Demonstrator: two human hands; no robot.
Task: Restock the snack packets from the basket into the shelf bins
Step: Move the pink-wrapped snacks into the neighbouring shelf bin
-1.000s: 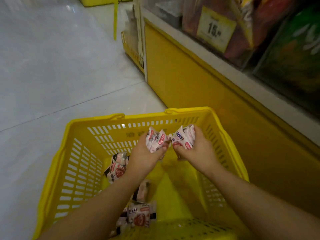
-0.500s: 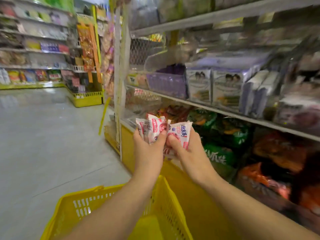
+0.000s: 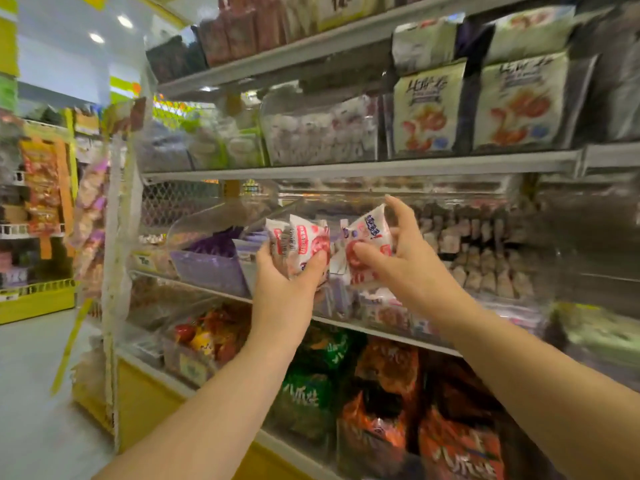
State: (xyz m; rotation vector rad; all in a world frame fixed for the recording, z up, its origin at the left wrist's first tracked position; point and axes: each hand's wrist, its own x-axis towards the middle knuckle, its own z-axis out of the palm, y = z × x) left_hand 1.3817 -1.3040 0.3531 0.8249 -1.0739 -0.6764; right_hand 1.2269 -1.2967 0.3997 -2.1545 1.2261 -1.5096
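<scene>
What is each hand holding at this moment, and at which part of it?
The left hand grips white-and-red plastic snack packets around their lower part. The right hand pinches another white-and-red snack packet at its lower right side.

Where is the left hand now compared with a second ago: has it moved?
Yes. The left hand, gripping snack packets, has risen from inside the basket to the clear bins on the middle shelf.

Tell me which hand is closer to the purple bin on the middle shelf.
Left. The left hand, holding white-and-red snack packets, is just right of the purple bin, nearly against it. The right hand, with its own packet, is farther right.
</scene>
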